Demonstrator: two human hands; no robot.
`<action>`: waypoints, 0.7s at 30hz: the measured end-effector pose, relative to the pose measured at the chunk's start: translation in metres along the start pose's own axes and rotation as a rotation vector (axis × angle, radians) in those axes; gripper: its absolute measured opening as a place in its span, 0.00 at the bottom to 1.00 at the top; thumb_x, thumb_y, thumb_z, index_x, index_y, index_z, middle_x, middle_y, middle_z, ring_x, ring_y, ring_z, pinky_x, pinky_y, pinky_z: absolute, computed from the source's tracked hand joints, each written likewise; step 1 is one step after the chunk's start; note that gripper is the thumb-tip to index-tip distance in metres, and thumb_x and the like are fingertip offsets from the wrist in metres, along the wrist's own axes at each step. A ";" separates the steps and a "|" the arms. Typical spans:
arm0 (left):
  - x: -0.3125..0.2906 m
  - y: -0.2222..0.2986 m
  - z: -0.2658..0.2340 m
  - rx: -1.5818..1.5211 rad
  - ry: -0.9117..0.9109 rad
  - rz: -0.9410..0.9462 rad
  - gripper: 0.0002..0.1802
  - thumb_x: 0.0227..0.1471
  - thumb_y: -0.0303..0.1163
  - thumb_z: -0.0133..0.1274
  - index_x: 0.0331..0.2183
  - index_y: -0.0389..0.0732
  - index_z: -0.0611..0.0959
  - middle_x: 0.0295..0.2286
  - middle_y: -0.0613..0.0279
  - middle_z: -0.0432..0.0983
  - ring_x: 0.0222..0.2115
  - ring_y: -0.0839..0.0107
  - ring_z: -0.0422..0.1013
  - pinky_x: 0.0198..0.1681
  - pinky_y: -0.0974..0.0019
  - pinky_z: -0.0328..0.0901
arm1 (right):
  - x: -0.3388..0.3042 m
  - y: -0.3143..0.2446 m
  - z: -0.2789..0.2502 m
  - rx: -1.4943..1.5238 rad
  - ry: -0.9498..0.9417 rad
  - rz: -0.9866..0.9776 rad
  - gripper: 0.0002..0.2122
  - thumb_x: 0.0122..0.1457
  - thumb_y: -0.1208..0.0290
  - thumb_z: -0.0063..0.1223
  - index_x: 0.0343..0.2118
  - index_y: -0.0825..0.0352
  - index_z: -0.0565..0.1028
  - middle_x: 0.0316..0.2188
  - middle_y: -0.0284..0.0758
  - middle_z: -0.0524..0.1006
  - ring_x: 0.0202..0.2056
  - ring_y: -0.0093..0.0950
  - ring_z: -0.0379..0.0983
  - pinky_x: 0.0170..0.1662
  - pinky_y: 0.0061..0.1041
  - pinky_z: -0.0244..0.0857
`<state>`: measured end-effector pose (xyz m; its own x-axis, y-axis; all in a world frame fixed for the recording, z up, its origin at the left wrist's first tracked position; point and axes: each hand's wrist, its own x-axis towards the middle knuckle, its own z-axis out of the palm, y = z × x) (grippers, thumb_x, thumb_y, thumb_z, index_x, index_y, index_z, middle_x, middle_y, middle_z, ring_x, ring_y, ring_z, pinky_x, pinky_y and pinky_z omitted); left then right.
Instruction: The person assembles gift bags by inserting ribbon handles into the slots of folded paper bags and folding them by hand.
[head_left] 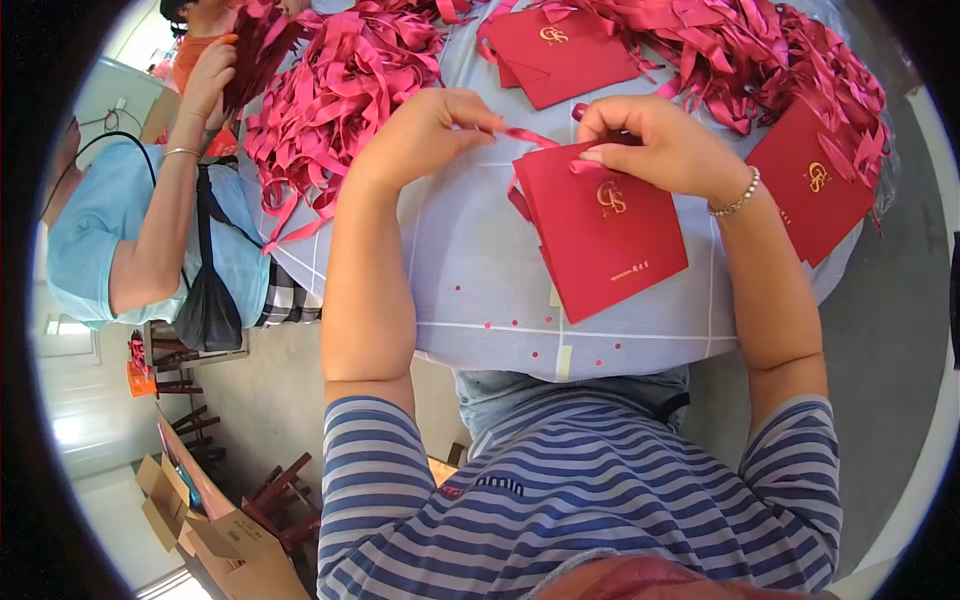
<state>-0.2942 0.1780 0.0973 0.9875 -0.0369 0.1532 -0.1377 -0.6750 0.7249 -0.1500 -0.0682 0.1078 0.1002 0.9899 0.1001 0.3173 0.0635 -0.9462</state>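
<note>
Now, leftmost, a co-worker in a light blue top (100, 220) sits out beyond your left grip, and a heap of pink ribbons (335, 90) lies on the table (455, 250) between the two. Your left grip (425, 135) has its fingertips together on the end of a ribbon (532, 137), which runs right to the red pouch (612, 235). That pouch hangs just below and left of your right grip (665, 145), seemingly with another layer behind it. Your right grip is clamped on its top edge, thumb on the front; the curled fingers behind are partly hidden.

To work this well, I'd pinch near the ribbon's end and draw it gently, without a twist. Let the right thumb press flat so the edge doesn't crease, and tilt the pouch no further, or its layers may slip.

Beyond the right grip lies a second ribbon heap (730, 50); to its right, more pouches (815, 185) rest near your wrist.
</note>
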 end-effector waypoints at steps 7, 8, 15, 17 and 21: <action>0.016 0.022 0.029 -0.051 0.342 -0.033 0.13 0.53 0.20 0.53 0.42 0.35 0.82 0.34 0.64 0.77 0.32 0.79 0.71 0.36 0.75 0.66 | 0.015 0.027 0.032 -0.679 0.382 -0.416 0.06 0.56 0.73 0.56 0.34 0.69 0.75 0.30 0.41 0.77 0.31 0.38 0.74 0.37 0.29 0.68; 0.016 0.027 0.039 -0.083 0.294 -0.026 0.12 0.54 0.22 0.53 0.42 0.34 0.81 0.35 0.62 0.78 0.34 0.77 0.73 0.38 0.73 0.67 | 0.014 0.028 0.028 -0.680 0.386 -0.413 0.06 0.56 0.73 0.56 0.34 0.69 0.75 0.30 0.41 0.77 0.31 0.38 0.74 0.37 0.29 0.68; 0.022 0.042 0.072 -0.040 0.153 -0.010 0.12 0.50 0.25 0.53 0.38 0.35 0.82 0.31 0.48 0.80 0.30 0.59 0.78 0.36 0.63 0.70 | -0.007 0.011 0.004 -0.635 0.100 -0.076 0.08 0.49 0.68 0.60 0.22 0.67 0.76 0.21 0.40 0.76 0.27 0.41 0.74 0.31 0.36 0.67; 0.025 0.041 0.074 -0.026 0.016 -0.024 0.12 0.49 0.24 0.54 0.39 0.35 0.82 0.30 0.47 0.80 0.31 0.62 0.78 0.36 0.63 0.70 | -0.004 0.020 0.006 -0.871 0.026 -0.242 0.06 0.48 0.70 0.58 0.22 0.67 0.76 0.21 0.41 0.76 0.27 0.42 0.74 0.31 0.37 0.66; 0.016 0.041 0.050 -0.191 -0.055 -0.274 0.14 0.51 0.21 0.55 0.42 0.31 0.81 0.34 0.63 0.81 0.34 0.77 0.73 0.40 0.72 0.68 | -0.008 0.007 -0.002 -0.791 0.069 -0.054 0.06 0.47 0.74 0.59 0.27 0.67 0.74 0.25 0.37 0.76 0.28 0.38 0.72 0.41 0.31 0.65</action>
<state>-0.2801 0.1127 0.0958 0.9917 0.0841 -0.0972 0.1267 -0.5155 0.8474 -0.1467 -0.0755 0.1014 0.1157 0.9762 0.1834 0.8961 -0.0230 -0.4432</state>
